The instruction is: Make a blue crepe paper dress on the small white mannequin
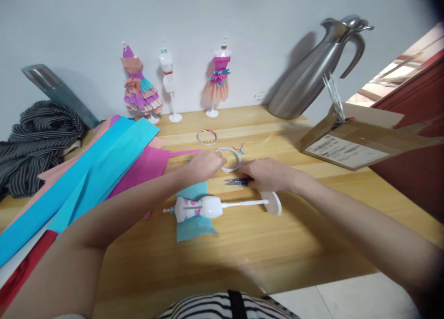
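Observation:
My left hand (207, 164) is closed, its fingertips at the left edge of a white roll of tape (237, 158). At the tape's lower right, my right hand (266, 173) curls over the blue handles of a pair of thread snips (236, 182). The blades of the snips point left; the grip itself is partly hidden. Below both hands a small white dress-form mannequin (211, 207) lies on its side, its round base to the right. Pink patches show on its torso. Under the torso lies a piece of light-blue crepe paper (195, 232).
Blue crepe paper (79, 171) and magenta paper (142, 171) cover the left side. Behind stand three mannequins, including a ruffled-dress one (140, 90) and a peach-skirted one (218, 85). Another tape roll (206, 142), a steel jug (307, 71) and a cardboard box (350, 143) are beyond.

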Demonstrator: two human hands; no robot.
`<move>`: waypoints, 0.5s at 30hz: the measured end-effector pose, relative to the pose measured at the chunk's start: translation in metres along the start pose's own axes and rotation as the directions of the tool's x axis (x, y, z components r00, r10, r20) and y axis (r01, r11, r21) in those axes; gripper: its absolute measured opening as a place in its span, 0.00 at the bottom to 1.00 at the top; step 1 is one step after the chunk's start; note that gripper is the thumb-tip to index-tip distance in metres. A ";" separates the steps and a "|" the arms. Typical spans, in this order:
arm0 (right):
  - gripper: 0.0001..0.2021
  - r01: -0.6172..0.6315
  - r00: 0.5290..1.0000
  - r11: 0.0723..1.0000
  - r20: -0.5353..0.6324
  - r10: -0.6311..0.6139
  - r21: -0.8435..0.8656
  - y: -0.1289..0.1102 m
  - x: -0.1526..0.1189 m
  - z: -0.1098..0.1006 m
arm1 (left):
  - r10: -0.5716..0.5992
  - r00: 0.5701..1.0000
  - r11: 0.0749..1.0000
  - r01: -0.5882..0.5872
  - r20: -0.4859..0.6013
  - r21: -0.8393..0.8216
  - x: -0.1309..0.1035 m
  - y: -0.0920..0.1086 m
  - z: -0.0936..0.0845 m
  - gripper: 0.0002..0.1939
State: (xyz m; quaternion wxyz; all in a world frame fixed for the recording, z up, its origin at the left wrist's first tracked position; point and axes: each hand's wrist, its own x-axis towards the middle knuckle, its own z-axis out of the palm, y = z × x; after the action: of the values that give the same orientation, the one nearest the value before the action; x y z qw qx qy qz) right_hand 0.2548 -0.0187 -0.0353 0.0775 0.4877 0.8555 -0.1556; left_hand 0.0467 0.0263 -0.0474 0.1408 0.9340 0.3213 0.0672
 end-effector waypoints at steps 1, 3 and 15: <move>0.06 0.005 1.000 1.000 0.023 -0.004 -0.031 -0.001 0.000 -0.001 | -0.057 0.998 0.989 0.051 -0.041 -0.142 -0.002 -0.006 0.003 0.08; 0.04 0.006 0.998 0.997 0.057 -0.001 -0.079 -0.002 0.002 -0.003 | -0.107 0.993 0.965 0.092 -0.049 -0.246 -0.007 -0.018 0.009 0.08; 0.07 0.026 0.998 0.991 0.067 -0.017 -0.130 -0.015 0.013 -0.001 | -0.275 0.959 0.829 0.203 -0.064 -0.521 -0.021 -0.031 0.024 0.08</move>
State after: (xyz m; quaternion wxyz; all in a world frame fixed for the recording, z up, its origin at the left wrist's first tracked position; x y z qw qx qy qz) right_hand 0.2348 -0.0148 -0.0348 0.1355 0.4671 0.8661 -0.1158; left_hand 0.0174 0.0314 -0.0805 0.3674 0.8090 0.4154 0.1948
